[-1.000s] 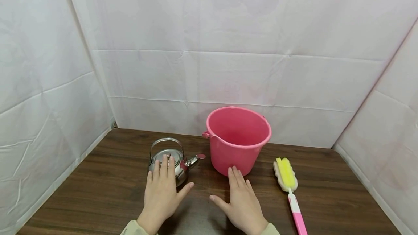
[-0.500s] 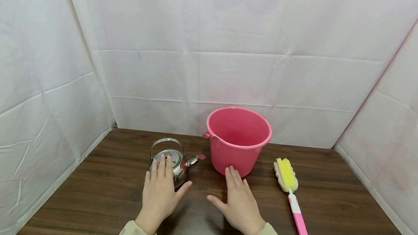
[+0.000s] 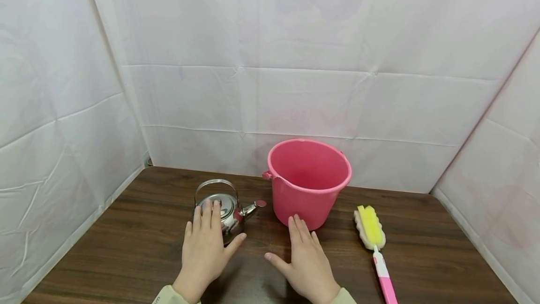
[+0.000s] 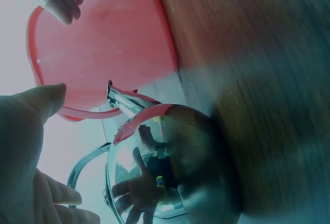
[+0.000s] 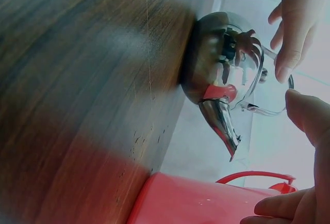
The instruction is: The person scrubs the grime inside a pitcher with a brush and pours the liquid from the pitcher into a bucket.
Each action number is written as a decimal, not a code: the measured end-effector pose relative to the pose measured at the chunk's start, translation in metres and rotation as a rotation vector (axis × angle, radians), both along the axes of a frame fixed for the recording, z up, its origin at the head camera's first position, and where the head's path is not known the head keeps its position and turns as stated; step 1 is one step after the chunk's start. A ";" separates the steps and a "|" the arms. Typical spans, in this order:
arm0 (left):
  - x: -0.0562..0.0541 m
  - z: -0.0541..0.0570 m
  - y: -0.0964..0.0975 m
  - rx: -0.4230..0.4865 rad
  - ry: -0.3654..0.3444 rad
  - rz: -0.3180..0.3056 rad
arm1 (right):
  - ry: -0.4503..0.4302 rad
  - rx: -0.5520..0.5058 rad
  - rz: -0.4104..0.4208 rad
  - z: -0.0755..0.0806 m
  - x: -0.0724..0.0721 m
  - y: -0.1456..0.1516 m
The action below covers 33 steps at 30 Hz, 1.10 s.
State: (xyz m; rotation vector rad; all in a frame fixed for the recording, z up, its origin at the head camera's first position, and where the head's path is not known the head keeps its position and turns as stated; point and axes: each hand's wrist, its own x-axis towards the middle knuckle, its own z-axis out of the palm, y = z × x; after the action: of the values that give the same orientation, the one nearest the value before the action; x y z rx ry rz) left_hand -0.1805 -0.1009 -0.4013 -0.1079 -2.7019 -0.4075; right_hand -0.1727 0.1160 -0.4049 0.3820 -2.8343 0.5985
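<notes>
My left hand (image 3: 204, 250) hovers palm down with straight fingers, just in front of a shiny metal kettle (image 3: 231, 226). Its fingertips overlap the kettle's lid in the head view, but the left wrist view shows the kettle (image 4: 170, 177) apart from the hand. My right hand (image 3: 310, 264) is likewise flat with fingers extended, before the lower front of a pink bucket (image 3: 305, 203). Neither hand holds anything. The kettle's spout points right toward the bucket, and its arched handle stands upright. Part of the kettle's near side is hidden behind my left fingers.
A sponge brush (image 3: 371, 229) with a yellow and white head and a pink-white handle lies to the right of the bucket. Everything stands on a dark wooden table (image 3: 434, 247). White cloth (image 3: 295, 60) hangs behind and on both sides.
Both hands have drifted slightly to the left, fingers still straight. The kettle, the bucket and the brush have stayed in place.
</notes>
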 end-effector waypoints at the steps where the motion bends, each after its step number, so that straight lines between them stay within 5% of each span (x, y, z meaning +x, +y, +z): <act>1: 0.000 0.000 0.000 0.000 -0.001 0.001 | 0.000 -0.001 0.001 0.000 0.000 0.000; 33: -0.001 0.000 -0.007 0.022 -0.002 0.021 | -0.024 -0.007 0.037 -0.001 0.000 -0.007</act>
State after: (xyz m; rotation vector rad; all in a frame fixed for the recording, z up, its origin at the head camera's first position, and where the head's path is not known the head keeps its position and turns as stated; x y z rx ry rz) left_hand -0.1815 -0.1078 -0.4013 -0.0723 -2.6974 -0.4311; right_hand -0.1732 0.1088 -0.4063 0.4297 -2.8530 0.6241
